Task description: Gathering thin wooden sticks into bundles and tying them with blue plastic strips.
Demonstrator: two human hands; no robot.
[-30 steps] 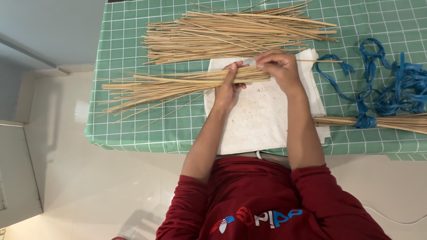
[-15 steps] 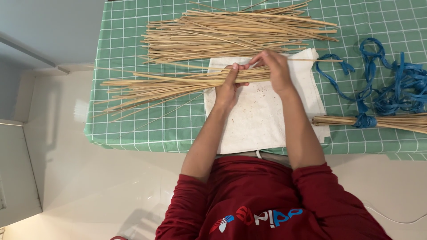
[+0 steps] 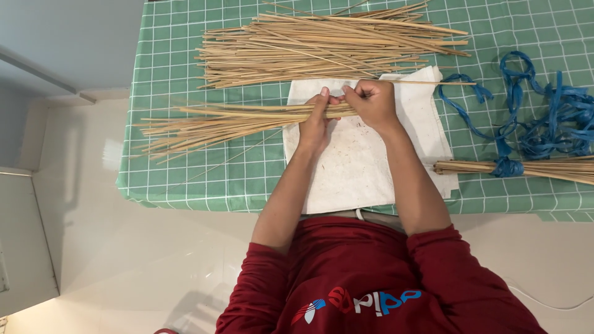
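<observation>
A bundle of thin tan sticks (image 3: pixel 223 121) lies across the green checked table, its loose ends fanning to the left. My left hand (image 3: pixel 317 124) wraps around the bundle where it meets the white cloth (image 3: pixel 365 173). Right beside it, my right hand (image 3: pixel 370 104) closes over the bundle's right end, fingers curled. One single stick (image 3: pixel 433 82) runs to the right from behind my right hand.
A big loose pile of the same sticks (image 3: pixel 322 43) lies at the back of the table (image 3: pixel 185 179). Tangled blue ribbon (image 3: pixel 538 117) sits at the right, tied around another stick bundle (image 3: pixel 544 168). The table's front edge runs just before my body; white floor lies to the left.
My right hand has slid left along the bundle, closing up against my left hand. The bundle stays in place.
</observation>
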